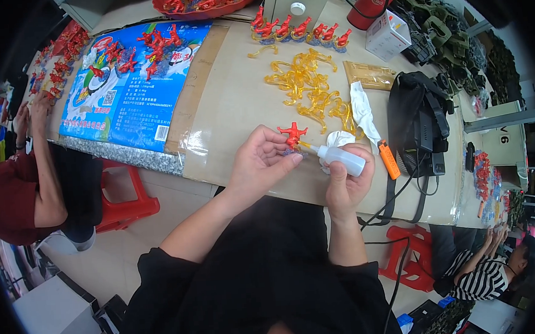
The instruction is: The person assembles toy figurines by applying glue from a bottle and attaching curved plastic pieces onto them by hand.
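Between the fingertips of my left hand (pixel 258 160) is a small red figurine (pixel 292 132), held upright above the table edge; a bluish clear piece shows at its foot. My right hand (pixel 350 189) is wrapped round a small white squeeze bottle (pixel 348 161). The bottle lies tilted, its thin nozzle pointing left at the figurine's lower side; I cannot tell whether they touch. Crumpled white tissue (pixel 340 139) lies just behind the bottle. Beyond my hands spreads a pile of curly translucent yellow pieces (pixel 302 79).
Finished-looking red figures (pixel 300 28) stand in a row at the back. More lie on a blue printed sheet (pixel 135 101) and in a red bowl (pixel 209 12). To the right are an orange cutter (pixel 389 159) and a black strapped device (pixel 421 121) with cables. Co-workers sit at both sides.
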Demonstrator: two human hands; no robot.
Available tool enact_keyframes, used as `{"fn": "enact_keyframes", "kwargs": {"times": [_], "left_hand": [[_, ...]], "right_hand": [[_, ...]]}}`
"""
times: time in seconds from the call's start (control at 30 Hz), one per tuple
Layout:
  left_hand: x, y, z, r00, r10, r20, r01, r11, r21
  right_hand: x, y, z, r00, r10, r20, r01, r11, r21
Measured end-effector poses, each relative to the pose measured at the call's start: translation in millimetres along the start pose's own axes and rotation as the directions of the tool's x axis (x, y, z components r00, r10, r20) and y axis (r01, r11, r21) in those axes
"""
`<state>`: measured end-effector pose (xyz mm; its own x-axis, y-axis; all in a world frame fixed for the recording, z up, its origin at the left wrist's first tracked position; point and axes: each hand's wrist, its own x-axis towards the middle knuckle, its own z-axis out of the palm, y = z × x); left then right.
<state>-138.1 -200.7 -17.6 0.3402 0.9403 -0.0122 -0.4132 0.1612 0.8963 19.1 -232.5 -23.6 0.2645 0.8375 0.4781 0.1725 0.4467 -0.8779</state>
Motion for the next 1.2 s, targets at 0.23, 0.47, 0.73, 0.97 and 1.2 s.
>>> {"fn": "enact_keyframes", "kwargs": {"times": [0.23, 0.47, 0.73, 0.97, 1.2], "left_hand": [[0.5, 0.1, -0.2, 1.0, 0.007, -0.005, -0.007, 1.0, 0.008], [3.2, -3.0, -3.7, 1.0, 0.015, -0.019, -0.016, 1.0, -0.027], [3.6, 1.3, -2.1, 1.0, -0.008, -0.001, 0.008, 0.997, -0.076], [2.8, 0.3, -1.3, 1.0, 0.03, 0.006, -0.03, 0.999, -0.015], [3.3, 2.2, 1.2, 1.0, -0.003, -0.019, 0.002, 0.999, -0.045]], "right_hand": [[0.1, 1.3, -0.6, 0.998, -0.065, 0.01, 0.066, 0.996, -0.063], [7.9, -6.4, 1.0, 0.968, 0.228, -0.103, -0.16, 0.88, 0.447], [6.7, -4.1, 4.3, 0.961, 0.264, -0.086, -0.2, 0.873, 0.445], [3.5, -7.8, 8.1, 0.981, 0.188, -0.048, -0.165, 0.94, 0.299], [3.2, -5.2, 7.0, 0.99, 0.136, -0.023, -0.128, 0.965, 0.23]]}}
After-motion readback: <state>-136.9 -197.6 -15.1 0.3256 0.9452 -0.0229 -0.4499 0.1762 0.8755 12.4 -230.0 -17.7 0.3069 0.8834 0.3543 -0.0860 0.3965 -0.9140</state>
